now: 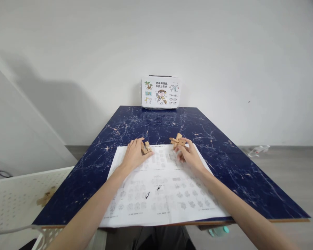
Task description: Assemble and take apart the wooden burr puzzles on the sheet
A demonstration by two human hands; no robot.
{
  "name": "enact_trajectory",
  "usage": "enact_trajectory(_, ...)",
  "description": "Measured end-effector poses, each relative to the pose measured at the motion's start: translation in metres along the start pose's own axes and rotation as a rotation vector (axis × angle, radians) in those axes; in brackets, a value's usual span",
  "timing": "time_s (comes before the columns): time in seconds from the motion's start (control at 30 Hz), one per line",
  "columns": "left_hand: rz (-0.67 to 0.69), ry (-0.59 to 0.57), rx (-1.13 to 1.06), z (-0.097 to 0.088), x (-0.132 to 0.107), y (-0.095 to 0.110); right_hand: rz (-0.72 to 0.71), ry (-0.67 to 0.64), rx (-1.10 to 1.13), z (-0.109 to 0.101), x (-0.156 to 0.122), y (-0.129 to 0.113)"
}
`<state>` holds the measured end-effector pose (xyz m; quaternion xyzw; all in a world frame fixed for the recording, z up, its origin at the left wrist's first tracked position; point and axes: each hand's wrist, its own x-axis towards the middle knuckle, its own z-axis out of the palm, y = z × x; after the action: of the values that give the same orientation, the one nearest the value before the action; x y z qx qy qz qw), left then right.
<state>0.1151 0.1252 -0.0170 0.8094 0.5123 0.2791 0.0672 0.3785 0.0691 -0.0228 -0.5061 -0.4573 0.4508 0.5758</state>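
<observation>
Near the far edge of the paper sheet (146, 208), my left hand (134, 154) is closed around a small wooden block puzzle (146, 148), its thumb along the near side. The blocks in it are light brown and notched, partly covered by my fingers. To the right, my right hand (190, 155) pinches a second wooden block puzzle (177, 140) between thumb and fingers. Its interlocked pieces stick out in several directions. The two puzzles are apart from each other. Printed rows of puzzle diagrams cover the sheet beneath my hands.
The sheet lies on a dark blue marbled table (156, 121). A white printed case (161, 93) stands at its far end against the wall. Left of the table is a white perforated surface (23, 194). A clear plastic item (258, 150) lies on the floor at right.
</observation>
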Motion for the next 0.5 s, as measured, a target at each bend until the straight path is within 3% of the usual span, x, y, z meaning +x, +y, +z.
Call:
enact_trajectory(0.2,0.01,0.002,-0.031,-0.003,0.0,0.004,-0.043,0.035,-0.012,-0.001,-0.001,-0.002)
enact_trajectory(0.33,0.159,0.046,-0.093,-0.01,-0.002,0.014,-0.072,0.031,-0.054,0.0,-0.001,-0.004)
enact_trajectory(0.5,0.288,-0.03,-0.148,-0.016,-0.008,0.028,-0.024,-0.083,-0.012,0.005,-0.005,-0.007)
